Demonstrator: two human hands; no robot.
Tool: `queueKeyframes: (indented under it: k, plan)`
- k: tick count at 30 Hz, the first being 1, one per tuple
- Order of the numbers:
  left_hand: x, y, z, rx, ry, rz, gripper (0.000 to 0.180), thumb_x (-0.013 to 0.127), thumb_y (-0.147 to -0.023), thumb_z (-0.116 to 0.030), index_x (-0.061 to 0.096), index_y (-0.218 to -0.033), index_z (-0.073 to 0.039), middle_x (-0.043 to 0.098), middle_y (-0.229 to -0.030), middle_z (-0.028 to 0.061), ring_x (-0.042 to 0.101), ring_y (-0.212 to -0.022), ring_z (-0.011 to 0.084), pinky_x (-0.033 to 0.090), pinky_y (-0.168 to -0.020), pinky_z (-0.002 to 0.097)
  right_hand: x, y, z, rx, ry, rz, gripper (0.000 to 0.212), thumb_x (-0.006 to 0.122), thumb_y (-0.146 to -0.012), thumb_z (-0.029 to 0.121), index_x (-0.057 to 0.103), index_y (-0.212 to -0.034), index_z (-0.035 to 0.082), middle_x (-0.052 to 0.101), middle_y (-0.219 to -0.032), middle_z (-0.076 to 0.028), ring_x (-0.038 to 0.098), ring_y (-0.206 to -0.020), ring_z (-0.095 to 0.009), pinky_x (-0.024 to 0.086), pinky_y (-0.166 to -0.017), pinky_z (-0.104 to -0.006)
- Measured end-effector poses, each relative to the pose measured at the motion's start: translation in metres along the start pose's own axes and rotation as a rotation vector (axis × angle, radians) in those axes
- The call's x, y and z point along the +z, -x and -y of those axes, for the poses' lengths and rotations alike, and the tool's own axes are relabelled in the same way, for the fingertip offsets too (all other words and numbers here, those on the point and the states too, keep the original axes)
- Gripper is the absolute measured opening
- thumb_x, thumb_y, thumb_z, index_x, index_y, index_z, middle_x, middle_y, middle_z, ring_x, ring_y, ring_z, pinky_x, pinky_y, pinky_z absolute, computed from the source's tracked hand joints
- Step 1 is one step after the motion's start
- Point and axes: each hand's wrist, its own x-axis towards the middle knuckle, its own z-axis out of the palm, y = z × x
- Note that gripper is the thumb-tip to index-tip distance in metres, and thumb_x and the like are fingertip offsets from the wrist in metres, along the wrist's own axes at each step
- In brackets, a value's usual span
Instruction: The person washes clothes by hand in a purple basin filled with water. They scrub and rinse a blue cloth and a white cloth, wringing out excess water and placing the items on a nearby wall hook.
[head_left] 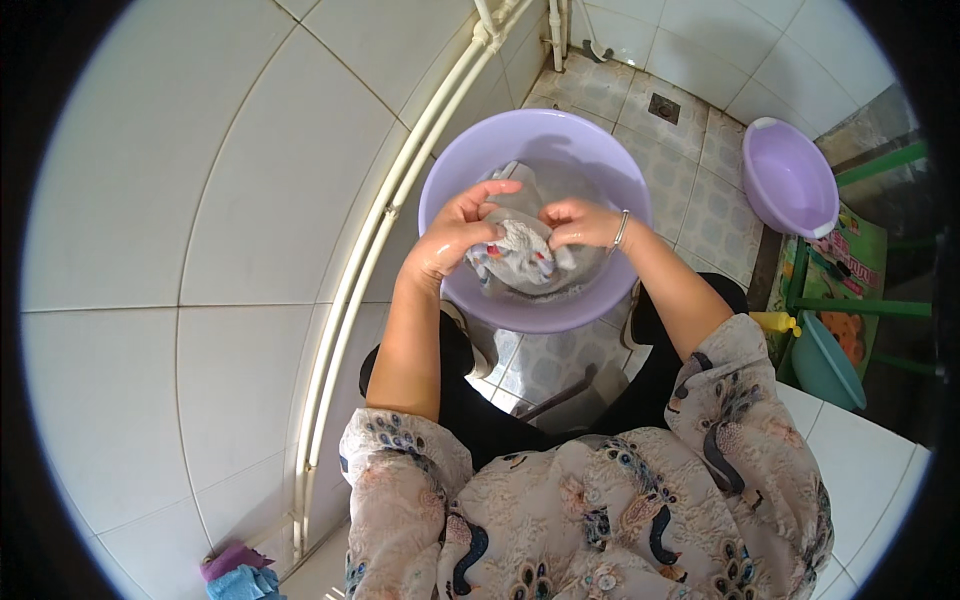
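Note:
A wet, whitish cloth [522, 250] with red and blue patches is bunched up over the water in a round lilac basin [545, 318]. My left hand [458, 235] grips its left side, the thumb on the cloth and the index finger stretched out above it. On the opposite side, my right hand [582, 222] pinches the fabric between thumb and curled fingers; a silver bracelet circles that wrist. Paler, greyish fabric lies behind the bunched part, inside the basin. Cloth hides some of my left fingers.
White pipes [375, 225] run along the tiled wall at left. A smaller lilac basin [790, 175] leans at far right, near a green-framed rack [860, 307] and a teal basin [828, 362]. A drain [664, 108] sits in the floor. Purple and blue cloths [240, 575] lie lower left.

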Motion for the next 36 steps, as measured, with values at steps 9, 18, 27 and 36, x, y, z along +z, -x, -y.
queueKeyframes:
  k: [9, 18, 27, 36]
  plan:
    - [-0.019, -0.002, 0.038, -0.086, -0.328, -0.179, 0.043, 0.052, -0.071, 0.004, 0.054, -0.114, -0.003, 0.061, -0.084, 0.0031, 0.056, -0.069, 0.0086, 0.046, -0.061, 0.0215, -0.005, 0.010, -0.007, -0.093, -0.017, -0.232, 0.019, 0.054, -0.089, 0.017, 0.059, -0.099, 0.002, 0.058, -0.086, 0.002, 0.051, -0.082, -0.005, 0.041, -0.075, -0.0213]
    - [-0.052, -0.027, 0.082, 0.043, -0.531, -0.612, 0.015, 0.053, -0.081, -0.012, 0.061, -0.087, -0.001, 0.061, -0.072, 0.0049, 0.055, -0.063, 0.0125, 0.044, -0.057, 0.0240, -0.035, -0.009, 0.013, -0.248, -0.419, -0.733, 0.021, 0.054, -0.089, 0.018, 0.058, -0.100, 0.001, 0.059, -0.089, 0.000, 0.053, -0.083, -0.009, 0.042, -0.077, -0.0226]
    - [-0.055, -0.046, 0.087, -0.026, 0.116, -0.805, 0.020, 0.055, -0.086, -0.020, 0.058, -0.089, 0.000, 0.059, -0.074, 0.0062, 0.055, -0.057, 0.0145, 0.044, -0.047, 0.0277, -0.062, -0.117, -0.058, 0.088, 0.564, -0.679, 0.034, 0.061, -0.077, 0.018, 0.060, -0.109, 0.009, 0.060, -0.106, -0.016, 0.058, -0.097, -0.027, 0.044, -0.084, -0.0344]
    - [-0.068, -0.042, 0.123, -0.142, -0.591, -0.645, 0.018, 0.061, -0.072, -0.008, 0.063, -0.086, 0.004, 0.062, -0.069, 0.0072, 0.057, -0.057, 0.0142, 0.045, -0.051, 0.0289, -0.019, -0.115, -0.064, 0.447, 0.915, -0.178, 0.042, 0.050, -0.082, 0.039, 0.059, -0.112, 0.011, 0.057, -0.116, -0.013, 0.053, -0.107, -0.030, 0.040, -0.091, -0.0376]
